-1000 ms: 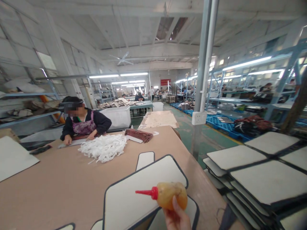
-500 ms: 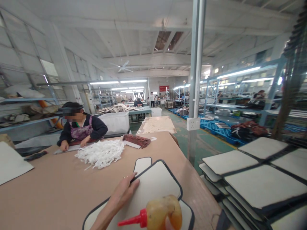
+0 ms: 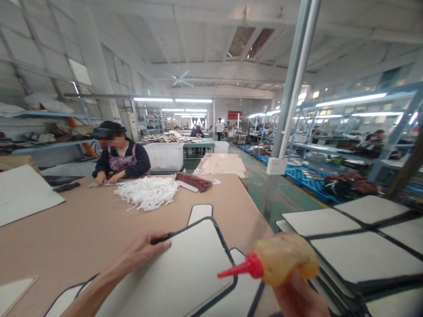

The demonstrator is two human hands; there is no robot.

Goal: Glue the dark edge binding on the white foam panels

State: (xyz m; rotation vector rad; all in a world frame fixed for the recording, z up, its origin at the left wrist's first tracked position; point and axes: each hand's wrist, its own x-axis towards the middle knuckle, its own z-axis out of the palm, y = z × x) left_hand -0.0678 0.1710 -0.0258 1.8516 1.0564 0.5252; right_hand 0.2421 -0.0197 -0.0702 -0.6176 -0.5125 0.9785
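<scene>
My left hand [image 3: 148,248] grips the upper left edge of a white panel with a black border [image 3: 178,268], thumb on its face and fingers behind. In my right hand [image 3: 299,293] is a squeeze bottle [image 3: 286,257] of amber liquid, its red nozzle [image 3: 238,267] pointing left. The nozzle tip lies over the panel's right border; whether it touches cannot be made out. Beneath the held panel lie more black-edged white panels [image 3: 244,288]. Just beyond it rests a smaller bordered white piece [image 3: 200,213].
A heap of white strips [image 3: 148,193] and a reddish-brown bundle [image 3: 193,182] lie on the brown table [image 3: 109,224]. A co-worker [image 3: 120,154] sits at its far left side. Stacked bordered panels [image 3: 360,251] stand at right, near a metal post [image 3: 287,110].
My left hand and the panel have moved left, and the panel looks lifted and tilted. My right hand has brought the bottle up and right, its nozzle now at the panel's right edge.
</scene>
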